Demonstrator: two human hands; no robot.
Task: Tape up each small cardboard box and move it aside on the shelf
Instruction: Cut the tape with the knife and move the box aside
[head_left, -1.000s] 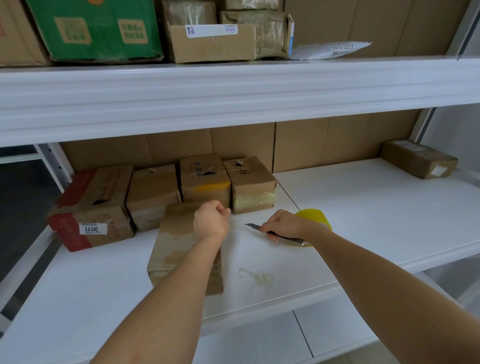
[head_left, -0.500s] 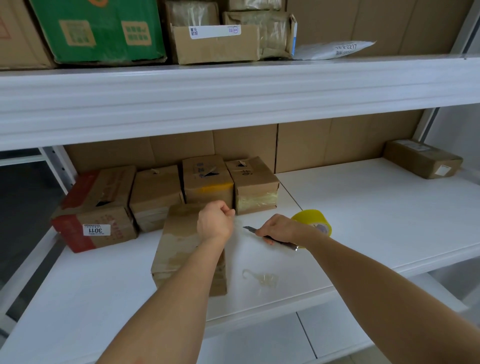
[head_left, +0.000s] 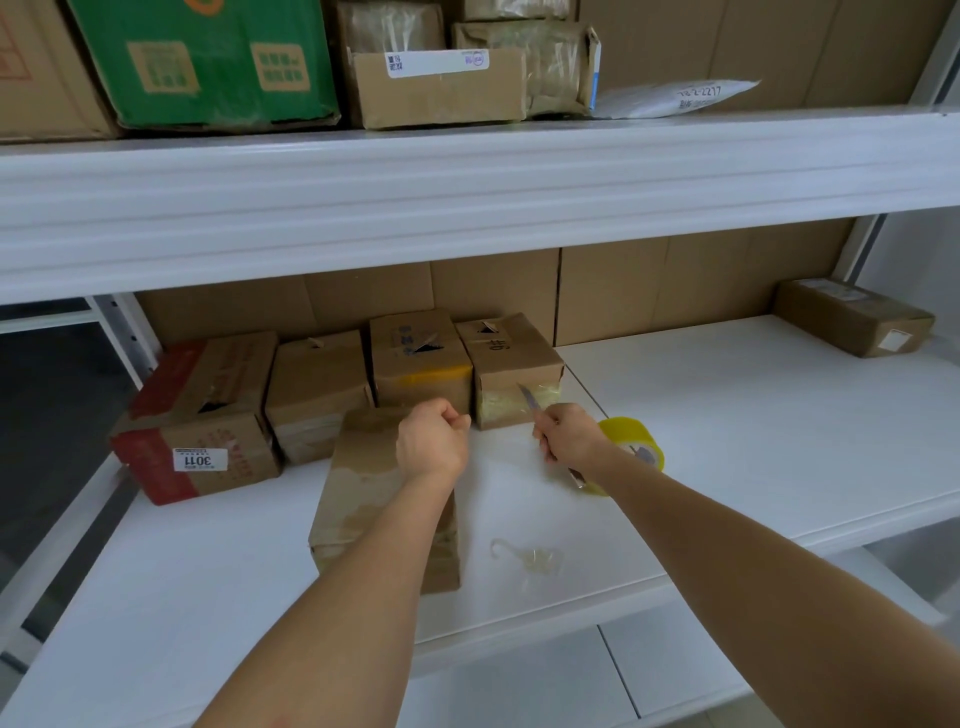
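Note:
A flat cardboard box (head_left: 363, 499) lies lengthwise near the shelf's front, its top patched with clear tape. My left hand (head_left: 431, 441) hovers in a fist over its far right corner; nothing shows in the fist. My right hand (head_left: 569, 436) grips a small knife (head_left: 530, 400), blade pointing up and left at the taped front of the rightmost small box (head_left: 511, 371). A yellow tape roll (head_left: 636, 441) sits just behind my right wrist. Three more boxes stand in the back row: one with red edges (head_left: 202, 410), a plain one (head_left: 317, 395) and a yellow-striped one (head_left: 418, 364).
A crumpled scrap of clear tape (head_left: 530, 558) lies on the white shelf (head_left: 753, 457) near its front edge. Another cardboard box (head_left: 852, 322) sits at the far right back. The upper shelf (head_left: 467, 192) overhangs, loaded with cartons and a white mailer.
My right hand has lifted the knife from lying low over the shelf, tipping the blade up toward the rightmost box. My left fist has stayed over the flat box.

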